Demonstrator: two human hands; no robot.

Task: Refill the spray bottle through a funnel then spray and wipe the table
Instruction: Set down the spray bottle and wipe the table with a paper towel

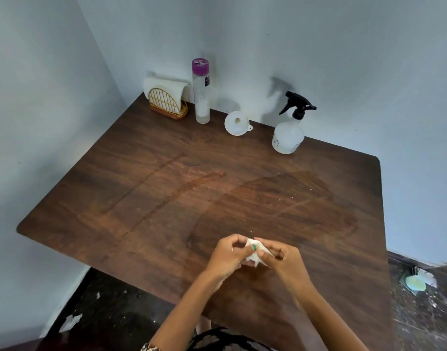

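Head view. Refill judged done: spray bottle (289,127) upright at the far right of the surface (90,198), black trigger head screwed on, well apart from the white funnel (237,123) lying on its side at the far middle. Spraying judged done too: broad damp streaks across the middle and right of the wood. Wiping judged well along or ending, with a few small droplets left toward the right, near the spray bottle's side.

Near the front edge, both hands together over the wood. Left hand (228,257) curled round a crumpled white tissue (254,252), right hand (278,257) pinching the same wad from the other side; looks like folding or bunching it up. Cannot tell whether for another pass or for throwing away.

Count: one spray bottle, one funnel, one tall clear water bottle (201,91) with a purple cap at the far left, capped and nearly empty, one gold wire napkin holder (168,103) just left of it, stocked with white napkins, one tissue wad in hand, two hands.
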